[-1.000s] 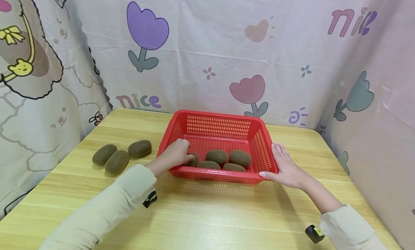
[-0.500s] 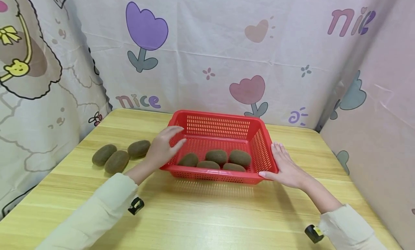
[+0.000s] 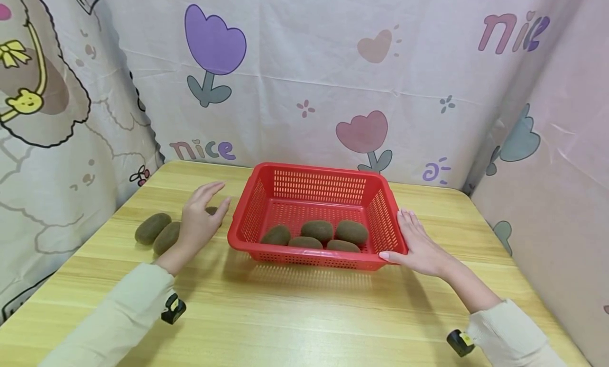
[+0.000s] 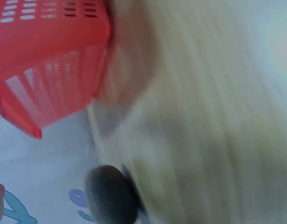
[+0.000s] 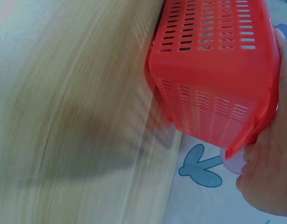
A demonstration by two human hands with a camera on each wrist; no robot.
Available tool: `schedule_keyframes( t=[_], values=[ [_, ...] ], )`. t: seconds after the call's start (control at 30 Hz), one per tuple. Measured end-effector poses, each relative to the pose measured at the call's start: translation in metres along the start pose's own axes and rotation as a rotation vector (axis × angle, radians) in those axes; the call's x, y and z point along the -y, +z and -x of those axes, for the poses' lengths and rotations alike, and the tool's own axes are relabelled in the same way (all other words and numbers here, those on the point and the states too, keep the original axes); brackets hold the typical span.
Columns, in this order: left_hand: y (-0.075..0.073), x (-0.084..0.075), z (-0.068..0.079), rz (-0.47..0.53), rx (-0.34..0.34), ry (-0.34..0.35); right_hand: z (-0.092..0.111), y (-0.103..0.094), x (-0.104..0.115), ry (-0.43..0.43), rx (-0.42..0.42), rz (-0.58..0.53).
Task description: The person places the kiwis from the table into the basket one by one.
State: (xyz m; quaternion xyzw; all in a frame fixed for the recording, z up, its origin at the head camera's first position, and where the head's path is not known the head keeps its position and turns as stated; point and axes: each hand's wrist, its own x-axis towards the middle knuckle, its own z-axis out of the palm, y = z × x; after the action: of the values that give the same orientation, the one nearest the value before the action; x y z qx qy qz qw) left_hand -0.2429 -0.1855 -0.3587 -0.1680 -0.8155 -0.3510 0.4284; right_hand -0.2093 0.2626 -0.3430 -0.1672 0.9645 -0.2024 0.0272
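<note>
My left hand (image 3: 197, 219) is over the table left of the red plastic basket (image 3: 314, 255), its fingers spread and holding nothing. Close by are three brown kiwis: one kiwi (image 3: 152, 228) at the far left, a second kiwi (image 3: 166, 239) partly behind my wrist, and a third kiwi (image 3: 212, 210) mostly hidden by the hand. In the left wrist view a blurred kiwi (image 4: 111, 196) appears below the basket (image 4: 50, 88). My right hand (image 3: 421, 245) rests on the basket's right rim, fingers straight along the outside, thumb at the front corner.
Several kiwis (image 3: 317, 230) lie inside the basket toward its front side. The wooden table (image 3: 304, 314) ends at a patterned cloth (image 3: 304, 81) hung behind it and along both sides. A small black device (image 3: 173, 309) sits at my left cuff.
My left hand let go of a kiwi in the basket's front left, rose out over the rim and moved left to the loose kiwis. The right hand and basket stayed put.
</note>
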Motion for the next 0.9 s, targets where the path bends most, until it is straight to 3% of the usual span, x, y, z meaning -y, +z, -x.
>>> schedule_keyframes(
  t=[0.23, 0.4, 0.53, 0.67, 0.9],
  values=[
    [-0.004, 0.020, 0.010, -0.039, 0.075, -0.115, 0.000, 0.000, -0.001, 0.004, 0.006, -0.009],
    [-0.008, 0.032, 0.014, -0.104, 0.238, -0.263, 0.000, 0.000, -0.001, 0.003, 0.008, -0.008],
    [-0.013, 0.039, 0.015, -0.174, 0.380, -0.342, 0.000, 0.000, -0.001, 0.008, 0.007, -0.008],
    [-0.015, 0.046, 0.016, -0.213, 0.465, -0.357, 0.001, 0.000, -0.001, 0.009, 0.009, -0.012],
    [-0.016, 0.051, 0.018, -0.246, 0.530, -0.339, 0.001, 0.000, 0.000, 0.000, 0.006, -0.020]
  ],
)
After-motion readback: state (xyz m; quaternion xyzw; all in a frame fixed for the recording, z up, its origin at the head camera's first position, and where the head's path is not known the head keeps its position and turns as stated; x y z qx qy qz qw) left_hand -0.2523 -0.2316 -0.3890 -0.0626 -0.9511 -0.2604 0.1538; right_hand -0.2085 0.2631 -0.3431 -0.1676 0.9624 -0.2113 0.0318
